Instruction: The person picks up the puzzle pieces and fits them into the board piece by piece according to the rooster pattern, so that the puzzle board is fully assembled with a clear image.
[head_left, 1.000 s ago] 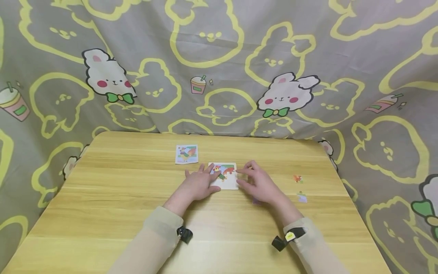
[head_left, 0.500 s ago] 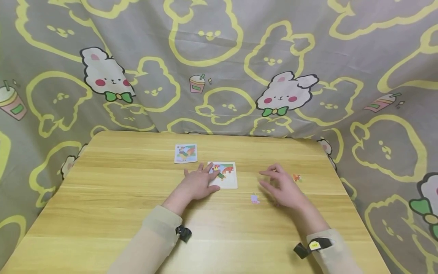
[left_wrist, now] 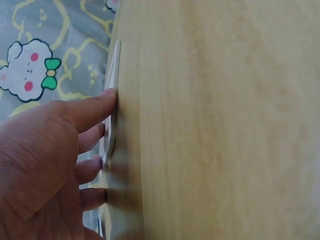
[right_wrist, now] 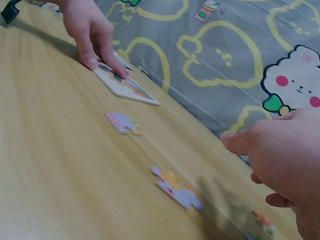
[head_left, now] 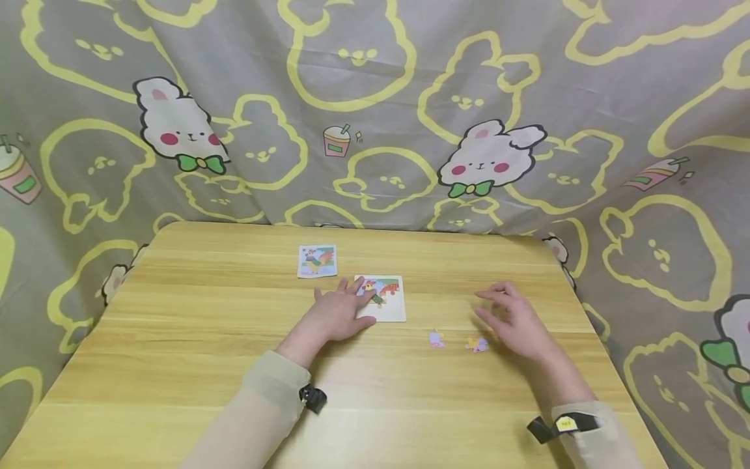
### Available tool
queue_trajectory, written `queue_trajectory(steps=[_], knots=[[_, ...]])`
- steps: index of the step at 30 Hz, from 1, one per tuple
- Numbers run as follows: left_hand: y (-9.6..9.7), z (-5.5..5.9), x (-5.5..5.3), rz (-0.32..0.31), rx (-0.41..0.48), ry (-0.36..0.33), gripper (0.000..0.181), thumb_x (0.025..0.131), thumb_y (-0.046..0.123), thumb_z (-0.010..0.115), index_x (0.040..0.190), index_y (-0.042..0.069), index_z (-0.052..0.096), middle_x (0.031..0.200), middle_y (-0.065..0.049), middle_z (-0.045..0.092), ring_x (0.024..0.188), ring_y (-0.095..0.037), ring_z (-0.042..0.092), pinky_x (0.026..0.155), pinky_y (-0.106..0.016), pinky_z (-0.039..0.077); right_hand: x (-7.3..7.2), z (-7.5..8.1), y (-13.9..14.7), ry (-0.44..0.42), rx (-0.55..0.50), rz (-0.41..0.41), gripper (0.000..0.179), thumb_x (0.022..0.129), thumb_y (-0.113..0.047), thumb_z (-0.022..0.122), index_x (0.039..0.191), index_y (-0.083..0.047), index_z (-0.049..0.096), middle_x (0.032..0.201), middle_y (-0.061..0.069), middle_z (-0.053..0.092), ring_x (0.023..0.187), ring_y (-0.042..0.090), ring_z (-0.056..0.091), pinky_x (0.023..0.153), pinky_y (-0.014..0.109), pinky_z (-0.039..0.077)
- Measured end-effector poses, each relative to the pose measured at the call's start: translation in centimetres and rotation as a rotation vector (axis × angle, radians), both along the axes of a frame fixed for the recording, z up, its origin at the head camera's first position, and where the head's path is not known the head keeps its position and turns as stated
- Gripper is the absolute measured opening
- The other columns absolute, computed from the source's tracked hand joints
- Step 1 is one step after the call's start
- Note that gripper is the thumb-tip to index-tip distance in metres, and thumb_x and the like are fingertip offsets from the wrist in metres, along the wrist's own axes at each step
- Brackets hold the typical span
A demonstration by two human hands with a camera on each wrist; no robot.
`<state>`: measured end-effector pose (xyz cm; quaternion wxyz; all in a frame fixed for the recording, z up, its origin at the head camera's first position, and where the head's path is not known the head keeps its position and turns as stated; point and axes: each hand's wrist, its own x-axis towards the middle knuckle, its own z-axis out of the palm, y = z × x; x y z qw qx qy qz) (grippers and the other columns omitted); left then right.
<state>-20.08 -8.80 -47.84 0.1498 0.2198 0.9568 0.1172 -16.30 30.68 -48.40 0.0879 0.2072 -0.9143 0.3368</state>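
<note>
While the left hand [head_left: 336,315] rests, fingers spread, on the square white puzzle board [head_left: 394,312], the right hand [head_left: 518,324] hangs empty, thumb and fingers apart, just right of the nearer lilac-and-yellow jigsaw piece [right_wrist: 176,188]. Steady left-hand pressure and a light edge pinch should serve. Around the pale wood-grain tabletop [head_left: 375,417] hangs a grey, rabbit-printed fabric curtain [head_left: 387,85].
</note>
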Motion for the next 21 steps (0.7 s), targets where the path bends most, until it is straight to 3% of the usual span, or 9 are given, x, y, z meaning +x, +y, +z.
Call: queue_trajectory(steps=[7,10,13,17,21], knots=[[0.1,0.3,0.1,-0.006,0.006,0.006,0.070,0.104,0.060,0.058,0.165,0.031,0.041,0.174,-0.006,0.022,0.157,-0.044,0.019,0.106,-0.088,0.017,0.2,-0.1,2.0,0.005,-0.004,-0.045,0.040,0.098,-0.008,0.076,0.135,0.007,0.067,0.122,0.015,0.057,0.099,0.032,0.059,0.078,0.037,0.055],[0.0,0.4,0.1,-0.007,0.008,0.006,0.070,0.104,0.059,0.059,0.165,0.030,0.041,0.174,-0.006,0.022,0.157,-0.044,0.020,0.106,-0.089,0.017,0.1,-0.3,2.7,-0.015,-0.011,-0.063,0.043,0.098,-0.008,0.077,0.136,0.008,0.065,0.123,0.019,0.057,0.103,0.036,0.062,0.088,0.048,0.055],[0.0,0.5,0.2,-0.004,0.015,-0.002,0.070,0.104,0.058,0.059,0.165,0.029,0.042,0.174,-0.007,0.023,0.157,-0.044,0.019,0.106,-0.089,0.016,-0.1,-0.6,3.5,-0.018,-0.003,-0.078,0.045,0.096,-0.007,0.078,0.135,0.009,0.064,0.123,0.021,0.057,0.107,0.040,0.063,0.097,0.064,0.046],[0.1,0.4,0.2,0.003,0.014,-0.012,0.070,0.104,0.059,0.059,0.165,0.030,0.041,0.174,-0.006,0.021,0.158,-0.043,0.018,0.107,-0.088,0.015,-0.3,-1.0,4.6,-0.018,0.041,-0.108,0.049,0.093,-0.008,0.082,0.136,0.008,0.063,0.124,0.025,0.058,0.111,0.044,0.060,0.098,0.067,0.043],[0.2,0.3,0.2,0.005,0.004,-0.007,0.070,0.104,0.059,0.058,0.165,0.031,0.040,0.174,-0.005,0.021,0.158,-0.043,0.019,0.107,-0.088,0.015,-0.5,-1.2,5.7,-0.079,0.094,-0.153,0.056,0.095,-0.019,0.082,0.140,0.007,0.061,0.128,0.026,0.058,0.118,0.049,0.055,0.098,0.072,0.035]])
